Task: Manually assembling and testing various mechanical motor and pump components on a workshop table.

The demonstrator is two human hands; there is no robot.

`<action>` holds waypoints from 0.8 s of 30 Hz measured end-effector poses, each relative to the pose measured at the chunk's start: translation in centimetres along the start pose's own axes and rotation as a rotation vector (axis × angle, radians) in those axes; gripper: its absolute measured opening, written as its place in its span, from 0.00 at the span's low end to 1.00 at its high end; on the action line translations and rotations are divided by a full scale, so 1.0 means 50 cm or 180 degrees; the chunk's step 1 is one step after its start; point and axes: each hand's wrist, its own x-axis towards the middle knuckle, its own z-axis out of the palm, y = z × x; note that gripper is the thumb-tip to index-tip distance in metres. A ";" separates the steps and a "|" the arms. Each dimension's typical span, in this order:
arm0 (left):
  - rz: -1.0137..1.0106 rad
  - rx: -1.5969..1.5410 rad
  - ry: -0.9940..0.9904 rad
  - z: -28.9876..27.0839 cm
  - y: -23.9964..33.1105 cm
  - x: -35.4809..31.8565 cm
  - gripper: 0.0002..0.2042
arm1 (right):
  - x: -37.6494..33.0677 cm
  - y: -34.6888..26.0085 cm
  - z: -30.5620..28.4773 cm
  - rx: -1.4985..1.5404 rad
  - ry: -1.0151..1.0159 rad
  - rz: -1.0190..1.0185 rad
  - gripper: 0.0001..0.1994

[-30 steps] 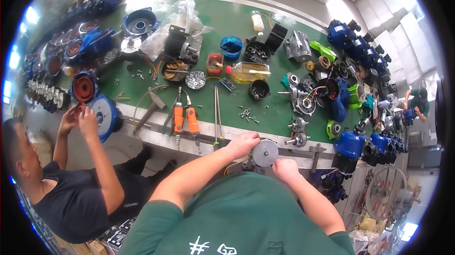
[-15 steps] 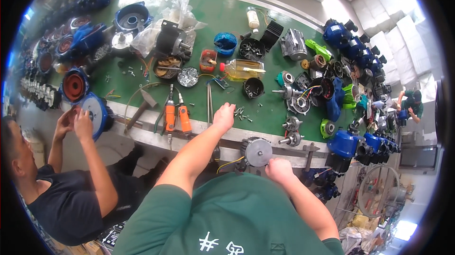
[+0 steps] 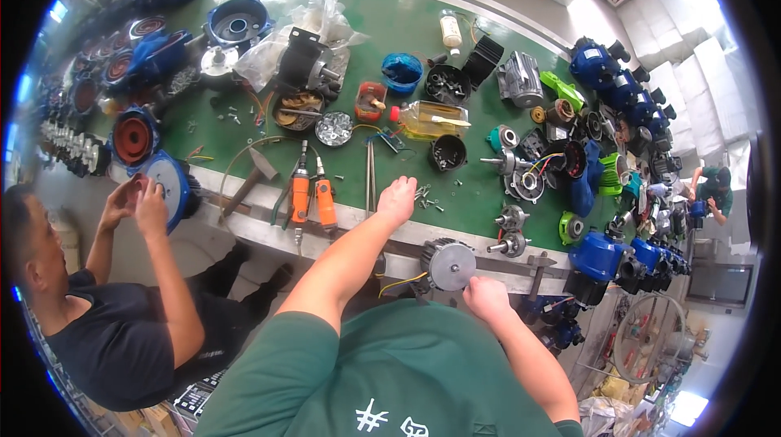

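Note:
My left hand (image 3: 398, 199) is stretched over the bench beside a scatter of loose bolts (image 3: 429, 200). Its fingers are drawn together, and whatever may be between them is hidden. At the bench's near edge sits a finned electric motor (image 3: 452, 266) with a round grey end plate, a small shaft in the centre and a yellow wire at its left. My right hand (image 3: 489, 299) is closed against the plate's lower right rim; its fingertips are hidden. Beyond the bolts stands a black cup (image 3: 448, 152) with small hardware in it.
Orange power drivers (image 3: 313, 200) and a hammer (image 3: 250, 183) lie to the left. A bottle of yellow liquid (image 3: 431, 120) lies beyond. Geared shafts (image 3: 510, 231), another hammer (image 3: 538, 273) and blue motors (image 3: 598, 256) are at right. A co-worker (image 3: 122, 299) at left handles a blue housing.
The whole view has shifted a little, so the bench things appear further right. Both hands keep nearly the same places beside the bolts and the motor.

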 end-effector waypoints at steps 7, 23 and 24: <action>-0.0570 -0.0362 -0.0230 -0.012 0.050 0.011 0.07 | 0.003 -0.007 -0.023 0.0038 -0.0329 0.0221 0.15; -0.0420 -0.0475 0.0035 -0.009 0.028 -0.025 0.07 | 0.003 0.003 -0.003 0.0222 -0.0077 0.0198 0.15; -0.0310 -0.0447 0.0034 -0.012 0.026 -0.026 0.07 | 0.002 0.006 0.005 0.0200 -0.0135 0.0183 0.15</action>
